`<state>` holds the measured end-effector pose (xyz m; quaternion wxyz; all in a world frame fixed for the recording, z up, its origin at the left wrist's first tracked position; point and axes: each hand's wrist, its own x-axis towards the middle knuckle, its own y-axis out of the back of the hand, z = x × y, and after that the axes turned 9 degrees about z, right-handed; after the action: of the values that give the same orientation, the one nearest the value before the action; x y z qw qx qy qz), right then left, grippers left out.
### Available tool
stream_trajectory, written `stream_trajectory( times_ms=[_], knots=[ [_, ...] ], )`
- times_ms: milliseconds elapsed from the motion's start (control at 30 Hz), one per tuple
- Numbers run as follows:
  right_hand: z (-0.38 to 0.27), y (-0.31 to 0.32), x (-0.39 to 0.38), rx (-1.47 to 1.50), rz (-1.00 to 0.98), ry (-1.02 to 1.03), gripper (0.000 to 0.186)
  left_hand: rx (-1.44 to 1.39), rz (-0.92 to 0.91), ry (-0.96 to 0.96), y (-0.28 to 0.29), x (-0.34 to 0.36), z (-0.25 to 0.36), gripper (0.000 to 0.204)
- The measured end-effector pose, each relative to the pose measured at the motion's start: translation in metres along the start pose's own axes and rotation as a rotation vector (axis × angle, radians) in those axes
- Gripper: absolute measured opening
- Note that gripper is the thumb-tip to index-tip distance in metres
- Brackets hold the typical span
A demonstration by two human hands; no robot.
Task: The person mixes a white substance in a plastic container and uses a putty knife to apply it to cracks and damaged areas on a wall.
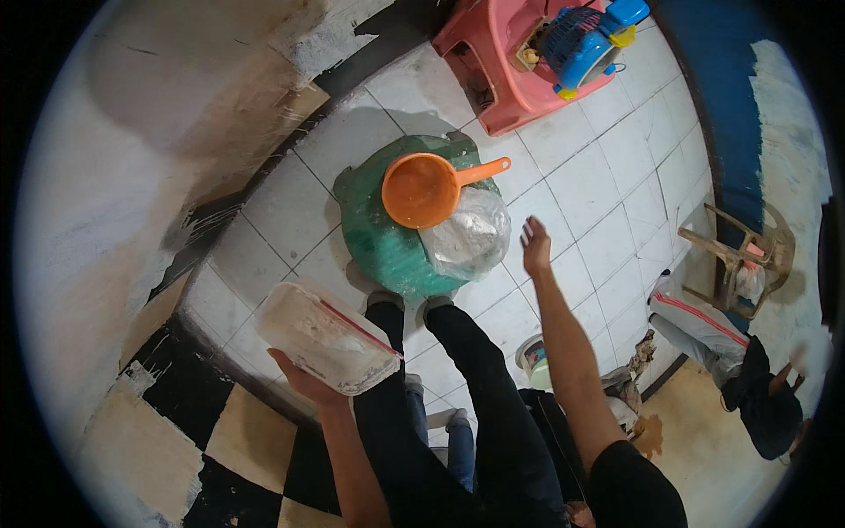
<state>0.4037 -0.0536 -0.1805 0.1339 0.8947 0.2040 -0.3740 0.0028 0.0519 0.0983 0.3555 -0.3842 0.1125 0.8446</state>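
My left hand (306,380) grips a clear, whitish rectangular plastic container (317,341) from below and the side. A reddish line runs along one long edge of this tilted container. My right hand (536,249) is held out over the tiles with its fingers stretched, holding nothing. Between my hands and farther ahead sits a rounded green plastic-covered bundle (370,246). On top of it rests an orange dipper (421,191), its handle pointing right. A crumpled clear plastic bag (466,233) lies beside the dipper on the same bundle.
A pink plastic stool (493,75) at the far side carries a blue fan (581,48). To the right are a wooden chair (731,255) and a person in grey trousers (700,326). Another person's jeans (460,449) show near my legs. A wall (176,132) borders the left.
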Motion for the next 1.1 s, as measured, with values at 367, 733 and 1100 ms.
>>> stream_trajectory(
  times_ms=[367,733,1100],
  knots=[
    [-0.039,-0.097,0.076,-0.412,-0.593,-0.031,0.05,-0.074,-0.114,0.006,0.019,0.032,-0.08,0.067],
    [-0.027,-0.091,0.071,-0.398,-0.548,0.078,0.02,0.055,-0.031,0.028,0.011,0.022,-0.074,0.068],
    [-0.029,-0.064,0.074,-0.368,-0.506,0.117,0.022,0.019,-0.117,0.058,0.019,0.028,-0.075,0.07]
  ],
)
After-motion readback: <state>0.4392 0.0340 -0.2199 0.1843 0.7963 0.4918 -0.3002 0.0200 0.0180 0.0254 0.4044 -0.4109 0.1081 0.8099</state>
